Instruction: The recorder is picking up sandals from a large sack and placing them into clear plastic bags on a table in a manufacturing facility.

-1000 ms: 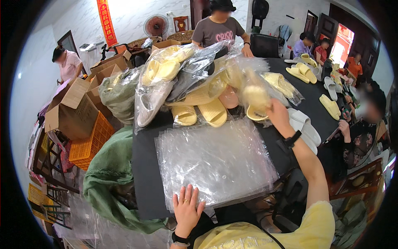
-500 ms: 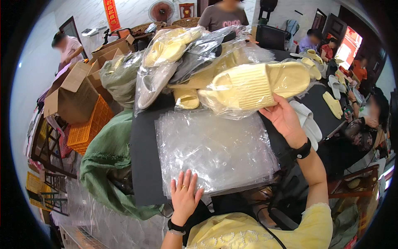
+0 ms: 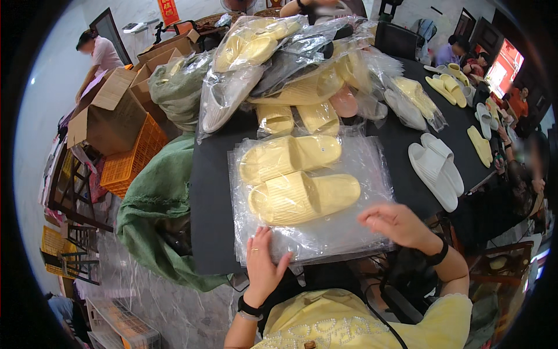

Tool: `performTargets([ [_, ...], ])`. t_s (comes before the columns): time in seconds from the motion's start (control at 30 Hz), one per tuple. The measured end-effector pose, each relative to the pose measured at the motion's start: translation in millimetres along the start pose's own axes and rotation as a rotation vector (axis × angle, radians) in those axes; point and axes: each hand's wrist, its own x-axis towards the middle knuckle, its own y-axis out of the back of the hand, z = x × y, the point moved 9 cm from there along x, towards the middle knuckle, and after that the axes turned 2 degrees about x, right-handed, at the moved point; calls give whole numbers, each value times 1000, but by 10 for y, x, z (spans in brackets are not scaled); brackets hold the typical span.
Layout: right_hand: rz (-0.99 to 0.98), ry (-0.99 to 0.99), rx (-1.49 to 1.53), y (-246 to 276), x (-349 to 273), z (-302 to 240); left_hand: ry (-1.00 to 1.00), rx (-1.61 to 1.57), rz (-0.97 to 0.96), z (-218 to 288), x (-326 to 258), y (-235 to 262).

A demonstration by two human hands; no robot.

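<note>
Two pale yellow ribbed slippers (image 3: pixel 302 198) lie side by side on a stack of clear plastic bags (image 3: pixel 372 168) spread over a black table (image 3: pixel 209 186). My left hand (image 3: pixel 263 264) rests flat on the near edge of the bags, fingers apart, just below the nearer slipper. My right hand (image 3: pixel 395 224) hovers over the bags' right near corner, fingers loosely extended, holding nothing, a black band on its wrist.
A heap of bagged slippers (image 3: pixel 279 70) fills the table's far side. A white pair (image 3: pixel 436 168) and loose yellow slippers (image 3: pixel 479 145) lie to the right. A green sack (image 3: pixel 157 198), cardboard boxes (image 3: pixel 110 116) and an orange crate (image 3: pixel 131 160) stand left. Other people sit around.
My right hand brought the yellow pair down from the pile, set it on the plastic bags and let go, then drew back toward me. My left hand stayed on the bags.
</note>
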Motion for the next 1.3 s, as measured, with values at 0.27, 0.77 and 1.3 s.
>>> performTargets([
  [0.27, 697, 269, -369, 1337, 226, 275, 309, -188, 407, -319, 160, 526],
  [0.77, 292, 322, 172, 1022, 517, 16, 460, -221, 254, -474, 295, 362],
  [1.3, 141, -177, 832, 1001, 765, 739, 551, -131, 347, -678, 48, 542],
])
